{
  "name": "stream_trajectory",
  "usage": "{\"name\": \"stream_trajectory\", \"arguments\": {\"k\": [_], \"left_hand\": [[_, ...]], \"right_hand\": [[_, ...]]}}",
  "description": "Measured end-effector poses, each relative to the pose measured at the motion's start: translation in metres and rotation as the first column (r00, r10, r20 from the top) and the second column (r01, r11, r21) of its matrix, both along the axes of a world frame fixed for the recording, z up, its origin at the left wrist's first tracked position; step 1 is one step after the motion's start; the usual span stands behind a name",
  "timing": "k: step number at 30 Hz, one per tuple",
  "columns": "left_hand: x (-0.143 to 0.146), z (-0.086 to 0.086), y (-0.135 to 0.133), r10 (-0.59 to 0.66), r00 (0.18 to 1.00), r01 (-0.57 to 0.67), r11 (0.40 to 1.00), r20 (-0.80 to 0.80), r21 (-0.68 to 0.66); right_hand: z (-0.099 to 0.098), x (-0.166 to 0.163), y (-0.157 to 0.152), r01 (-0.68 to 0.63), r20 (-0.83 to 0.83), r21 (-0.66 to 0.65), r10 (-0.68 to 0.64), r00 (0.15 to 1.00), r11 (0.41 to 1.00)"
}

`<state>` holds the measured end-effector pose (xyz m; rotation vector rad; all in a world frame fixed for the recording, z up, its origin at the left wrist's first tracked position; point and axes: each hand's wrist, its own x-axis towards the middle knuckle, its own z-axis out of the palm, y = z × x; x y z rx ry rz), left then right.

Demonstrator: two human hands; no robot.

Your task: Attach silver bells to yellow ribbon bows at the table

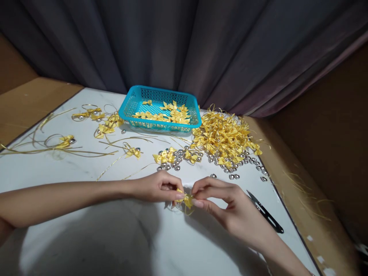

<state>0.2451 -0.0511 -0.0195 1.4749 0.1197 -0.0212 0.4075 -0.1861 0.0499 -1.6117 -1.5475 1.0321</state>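
Near the middle of the white table, a yellow ribbon bow (pixel 188 201) with thin gold cord is held up between both hands. My left hand (pixel 163 188) pinches its left side between thumb and fingers. From the right, my right hand (pixel 221 199) is closed on the bow's other side, thumb below and fingertips above. A loop of gold cord hangs under the fingers; its ends are partly hidden. Just beyond the hands lie silver beads (pixel 175 163) with several yellow bows (pixel 165 155) among them.
A blue basket (pixel 130 119) holding yellow bows stands at the back. Right of it is a big heap of bows with gold cords (pixel 224 134). Black thread snips (pixel 266 212) lie beside my right wrist. Loose gold cords (pixel 86 152) spread over the left side.
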Motion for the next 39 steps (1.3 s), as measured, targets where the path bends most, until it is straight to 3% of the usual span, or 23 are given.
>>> {"name": "stream_trajectory", "arguments": {"k": [5,9,15,34,39], "left_hand": [[0.001,0.003,0.001,0.016,1.000,-0.016,1.000,-0.015,0.006],[0.002,0.006,0.000,0.028,0.999,-0.028,0.999,-0.018,-0.031],[0.002,0.004,-0.001,0.053,0.998,-0.055,0.992,-0.024,-0.110],[0.002,0.006,-0.001,0.067,0.998,-0.069,0.993,-0.017,-0.093],[0.001,0.006,-0.001,0.064,0.998,-0.064,0.995,-0.004,-0.073]], "right_hand": [[-0.002,-0.008,-0.008,-0.072,0.133,0.172,0.049,0.990,0.982],[-0.006,-0.015,-0.010,-0.068,0.209,0.313,0.002,0.978,0.947],[-0.010,-0.018,-0.012,-0.068,0.271,0.413,-0.051,0.961,0.908],[-0.008,-0.018,-0.010,-0.019,0.239,0.345,-0.069,0.969,0.938],[0.000,-0.015,-0.009,0.057,0.212,0.345,-0.137,0.968,0.937]]}}
